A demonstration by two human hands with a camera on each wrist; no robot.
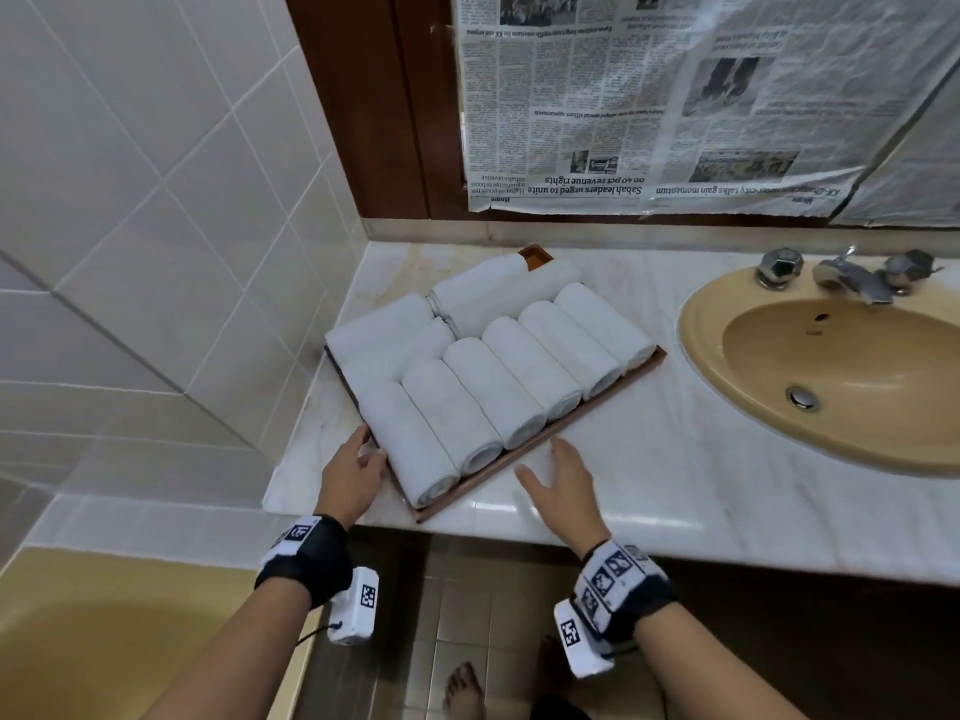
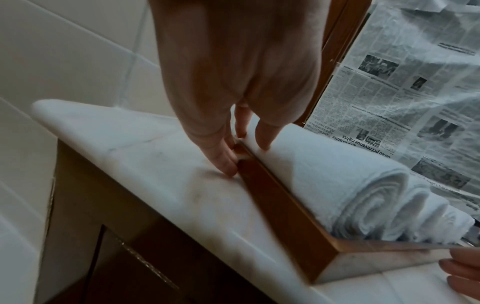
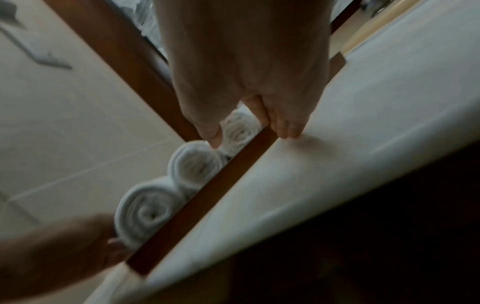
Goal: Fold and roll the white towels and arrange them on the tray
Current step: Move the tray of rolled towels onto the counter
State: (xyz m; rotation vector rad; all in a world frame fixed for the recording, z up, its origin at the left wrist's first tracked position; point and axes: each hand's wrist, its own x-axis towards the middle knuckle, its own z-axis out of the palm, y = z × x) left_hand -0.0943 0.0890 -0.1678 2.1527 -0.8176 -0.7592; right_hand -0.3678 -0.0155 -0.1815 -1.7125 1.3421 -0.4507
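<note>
The left hand lies against the wooden tray's left edge, fingers straight and touching its rim, thumb on the nearest towel; the tray sits askew on the marble surface, packed with rolled white towels, six in the front row and more behind; the right hand rests loosely spread beside the tray's front rim, gripping nothing; a beige sink lies further right.

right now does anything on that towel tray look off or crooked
The wooden tray sits skewed on the marble counter, its near corner almost at the counter's front edge. The five front rolled towels are neat, but the larger rolls behind overhang the tray's left rim. Nothing looks spilled or damaged.
</note>
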